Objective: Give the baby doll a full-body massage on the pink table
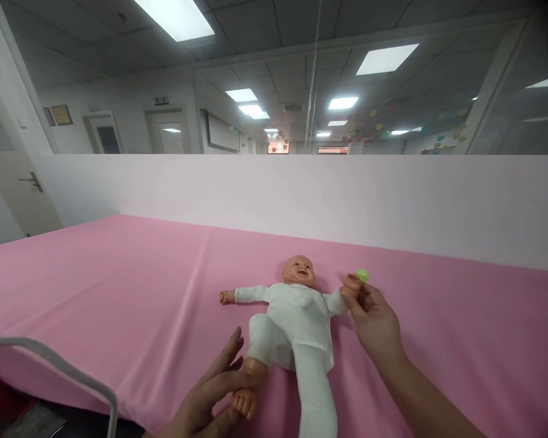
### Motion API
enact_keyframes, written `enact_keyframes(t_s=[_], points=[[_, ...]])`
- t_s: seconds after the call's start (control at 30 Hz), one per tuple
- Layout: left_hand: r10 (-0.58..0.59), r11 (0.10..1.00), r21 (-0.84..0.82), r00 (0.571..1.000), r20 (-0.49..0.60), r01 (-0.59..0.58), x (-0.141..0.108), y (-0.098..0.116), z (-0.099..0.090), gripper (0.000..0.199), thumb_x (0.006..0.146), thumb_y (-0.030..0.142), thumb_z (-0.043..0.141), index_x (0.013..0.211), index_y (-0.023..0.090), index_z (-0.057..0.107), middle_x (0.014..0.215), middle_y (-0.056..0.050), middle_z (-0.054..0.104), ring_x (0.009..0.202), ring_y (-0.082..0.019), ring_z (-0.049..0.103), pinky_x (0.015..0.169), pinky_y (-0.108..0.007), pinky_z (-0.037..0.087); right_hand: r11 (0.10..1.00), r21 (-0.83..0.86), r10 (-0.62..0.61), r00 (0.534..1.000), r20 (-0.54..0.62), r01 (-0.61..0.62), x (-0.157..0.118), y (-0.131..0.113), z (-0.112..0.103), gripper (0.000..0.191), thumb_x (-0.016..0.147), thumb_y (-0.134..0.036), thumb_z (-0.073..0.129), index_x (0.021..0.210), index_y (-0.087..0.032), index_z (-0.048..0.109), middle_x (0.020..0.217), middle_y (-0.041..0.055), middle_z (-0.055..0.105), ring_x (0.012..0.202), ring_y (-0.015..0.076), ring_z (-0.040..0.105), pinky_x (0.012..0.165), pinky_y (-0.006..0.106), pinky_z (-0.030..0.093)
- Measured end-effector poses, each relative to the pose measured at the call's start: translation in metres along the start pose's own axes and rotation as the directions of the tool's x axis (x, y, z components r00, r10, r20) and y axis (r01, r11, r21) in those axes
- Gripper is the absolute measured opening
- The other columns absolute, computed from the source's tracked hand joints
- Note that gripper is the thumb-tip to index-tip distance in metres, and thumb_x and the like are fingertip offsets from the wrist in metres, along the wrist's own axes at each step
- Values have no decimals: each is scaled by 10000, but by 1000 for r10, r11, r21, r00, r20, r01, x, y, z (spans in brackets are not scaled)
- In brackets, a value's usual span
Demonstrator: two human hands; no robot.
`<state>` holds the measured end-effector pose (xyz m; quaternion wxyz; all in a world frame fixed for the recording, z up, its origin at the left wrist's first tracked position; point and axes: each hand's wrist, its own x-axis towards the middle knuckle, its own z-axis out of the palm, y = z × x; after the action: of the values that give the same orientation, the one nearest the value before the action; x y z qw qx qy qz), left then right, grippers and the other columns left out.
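Note:
A baby doll (301, 313) in white top and trousers lies face up on a pink sheet (164, 292), its head toward the wall. My left hand (212, 389) is around the doll's bare foot, with a finger across the ankle, the thumb low beside the toes and the index finger stretched out. That leg is bent at the knee; the other lies straight. Between thumb and fingers, my right hand (379, 319) grips the doll's hand at the end of its outstretched arm. A small light green object (362, 275) shows just behind those fingertips; its kind is unclear.
A white wall (274, 188) with a window (265, 79) above runs along the far side. A grey curved metal rail (50, 353) stands at the near left, a red item (2, 395) below it. A door (16, 176) is at far left.

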<state>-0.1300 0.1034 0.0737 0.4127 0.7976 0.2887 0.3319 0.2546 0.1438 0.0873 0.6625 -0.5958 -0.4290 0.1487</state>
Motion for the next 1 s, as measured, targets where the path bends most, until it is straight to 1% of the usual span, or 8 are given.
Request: enact_keyframes(t_s=[0.1,0.23,0.47,0.6,0.7,0.8,0.9,1.0], points=[[16,1000,-1,1000,26,-16,27,17,4,330,1058,393,535,1356,340,668,1741,25,186,1607,-287,68,1249,-510,306,973,-188,-103,982,160,133,-18,-1,16,473,853,-492,713,1282,-294,704,1293,54,744,1175,291,709,1052,461,566],[36,998,-42,999,8,-36,50,33,15,300,1052,427,542,1286,321,697,1707,12,320,1615,-262,64,1272,-458,288,887,-340,-187,917,353,312,-28,8,31,425,870,-409,682,1280,-302,715,1267,44,754,1159,292,712,1024,474,575],[63,998,-27,998,10,-62,68,43,29,274,1058,428,527,1169,280,729,1613,-6,484,1620,-262,71,1281,-425,283,731,-340,-315,734,601,592,-28,9,35,392,938,-243,585,1313,-239,703,1336,61,723,1275,285,647,1131,517,491],[75,996,-38,997,-14,-75,69,41,31,285,1056,436,526,1151,261,730,1617,-30,475,1619,-271,116,1267,-435,314,688,-334,-340,693,636,644,-29,9,35,406,949,-219,583,1341,-230,684,1362,73,707,1314,286,619,1157,523,463],[72,997,-16,997,-19,-73,62,43,28,268,1047,423,549,1187,280,727,1635,-25,452,1617,-276,139,1262,-446,327,706,-340,-334,715,614,622,-30,7,35,408,933,-215,600,1332,-230,682,1363,87,701,1306,294,618,1145,524,463],[64,997,39,997,-33,-63,47,50,22,284,1030,420,580,1263,322,711,1663,-9,410,1597,-292,225,1253,-464,342,774,-349,-283,781,557,529,-29,3,32,340,931,-249,595,1256,-238,694,1309,88,717,1230,299,647,1082,514,498],[53,996,68,996,-70,-49,27,50,15,308,1017,436,593,1288,345,706,1678,1,380,1561,-315,319,1220,-468,390,881,-345,-156,887,434,324,-21,5,24,320,945,-358,597,1242,-258,664,1224,76,741,1098,288,695,962,473,559],[29,996,84,994,-110,-19,4,36,12,333,1018,442,579,1327,376,687,1672,14,392,1523,-316,391,1164,-436,459,973,-225,-5,985,173,44,-2,18,10,404,913,-476,654,1237,-237,636,1152,89,758,1033,279,721,909,429,590]])
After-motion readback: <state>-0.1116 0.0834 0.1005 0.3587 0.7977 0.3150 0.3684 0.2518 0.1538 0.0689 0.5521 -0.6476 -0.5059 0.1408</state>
